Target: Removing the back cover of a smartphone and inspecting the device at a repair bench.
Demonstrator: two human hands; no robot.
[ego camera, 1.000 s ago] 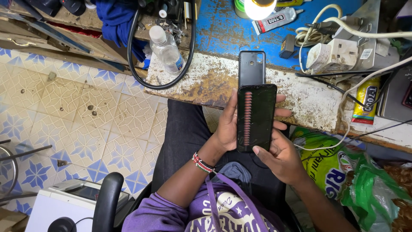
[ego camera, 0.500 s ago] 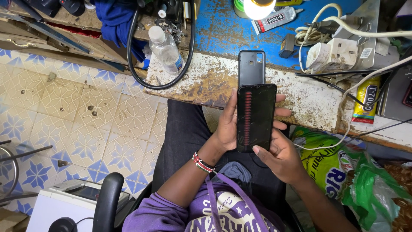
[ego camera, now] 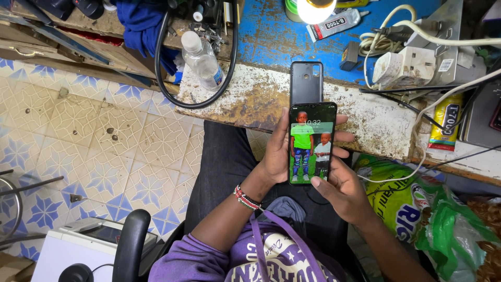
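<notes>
1. Two phones: a lit phone (ego camera: 312, 143) held in the hands, and a dark phone back (ego camera: 306, 83) lying face down on the bench.
2. Two hands: the left hand (ego camera: 276, 156) and the right hand (ego camera: 342, 190).
3. One clear plastic bottle (ego camera: 202, 60) (white cap, lying tilted).
4. One black cable loop (ego camera: 195, 102).
5. One glowing lamp (ego camera: 314, 8).
6. Two glue tubes: a grey tube (ego camera: 334, 23) and a yellow tube (ego camera: 444, 122).
7. One beaded wristband (ego camera: 245, 198).
8. One white plug adapter (ego camera: 404, 68).
</notes>
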